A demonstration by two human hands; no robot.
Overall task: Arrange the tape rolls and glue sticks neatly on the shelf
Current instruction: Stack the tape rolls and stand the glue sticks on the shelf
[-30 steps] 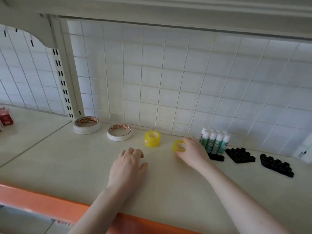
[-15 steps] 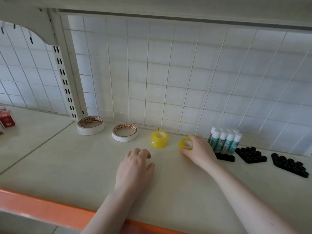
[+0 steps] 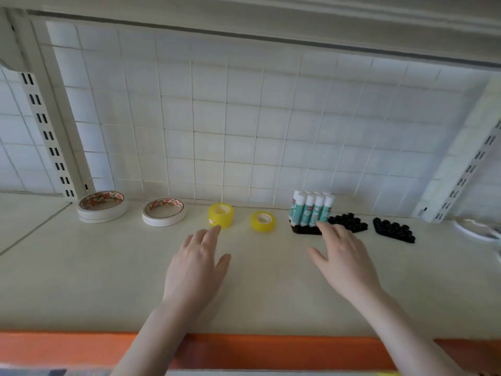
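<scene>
Along the back of the cream shelf [image 3: 108, 280] stand a stack of white tape rolls [image 3: 102, 206], a single white tape roll [image 3: 164, 211], a tall yellow tape roll [image 3: 221, 215] and a lower yellow tape roll [image 3: 263, 221]. Several green-and-white glue sticks [image 3: 311, 210] stand upright in a black holder [image 3: 305, 229]. My left hand [image 3: 196, 264] lies flat with its fingertips close to the tall yellow roll. My right hand [image 3: 344, 263] hovers with straight fingers just in front of the glue sticks, holding nothing.
Two empty black holders [image 3: 348, 222] [image 3: 393, 233] lie right of the glue sticks. A white object [image 3: 477, 229] sits at the far right. A wire grid wall closes the back, with slotted uprights [image 3: 51, 137] left and right. An orange strip [image 3: 271, 351] edges the shelf front.
My right hand let go of the lower yellow tape roll and moved right toward the glue sticks. My left hand slid forward toward the tall yellow roll. The camera view shifted right.
</scene>
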